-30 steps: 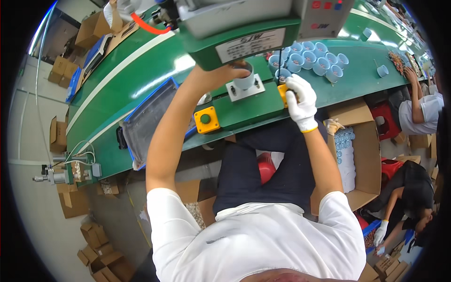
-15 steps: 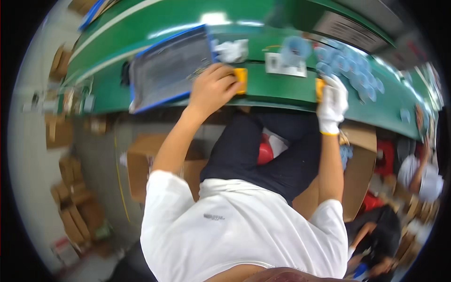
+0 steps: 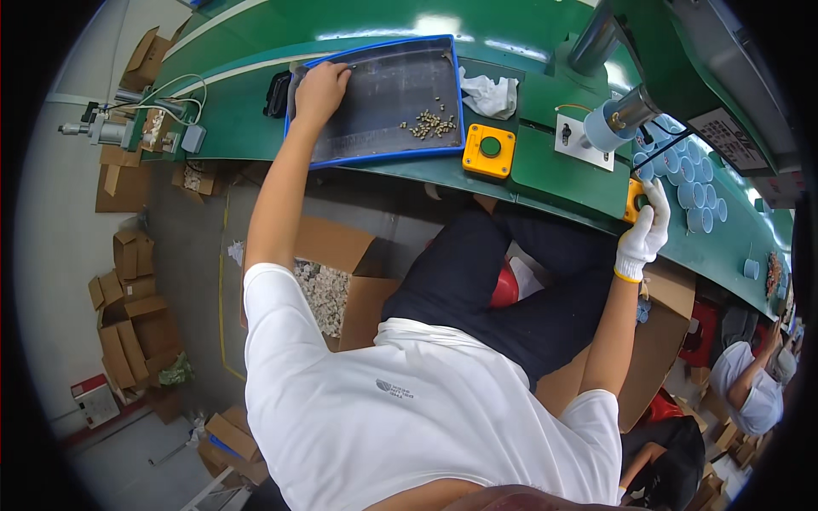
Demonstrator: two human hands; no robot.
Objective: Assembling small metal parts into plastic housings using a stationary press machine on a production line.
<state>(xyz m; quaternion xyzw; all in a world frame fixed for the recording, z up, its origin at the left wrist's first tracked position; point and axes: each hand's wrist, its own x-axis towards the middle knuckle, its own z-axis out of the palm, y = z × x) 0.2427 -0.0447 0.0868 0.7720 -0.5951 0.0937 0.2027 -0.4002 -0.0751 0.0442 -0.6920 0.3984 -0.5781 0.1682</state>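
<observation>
Change: a second ago your left hand (image 3: 319,85) was at the small white fixture by the yellow button boxes; now it is out at the far left end of the blue tray (image 3: 375,102), well away from that fixture.
Left grip: your bare fingers rest curled on the tray's upper left corner; I cannot tell whether they pinch anything or only lie on the rim.
Right grip: your white-gloved right hand (image 3: 643,234) has barely moved and sits on the yellow button box (image 3: 635,198) at the near edge of the green surface (image 3: 554,166), fingers laid flat against it, closed on nothing.
Meaning: your reach has gone from the fixture to the tray, so the work in hand appears to be at the tray and not at the press.
Parts: a small heap of brass-coloured pieces (image 3: 430,125) lies right of the tray's middle, well apart from your left hand.
Right of the tray: a crumpled white cloth (image 3: 490,95) just beside it, then a yellow box with a green button (image 3: 488,150) touching its lower right corner.
Beyond that: a pale blue cup (image 3: 607,129) sits under the machine head, with a cluster of blue cups (image 3: 690,183) further right.
In the way: nothing lies between your left hand and the heap; the tray floor is bare there.
</observation>
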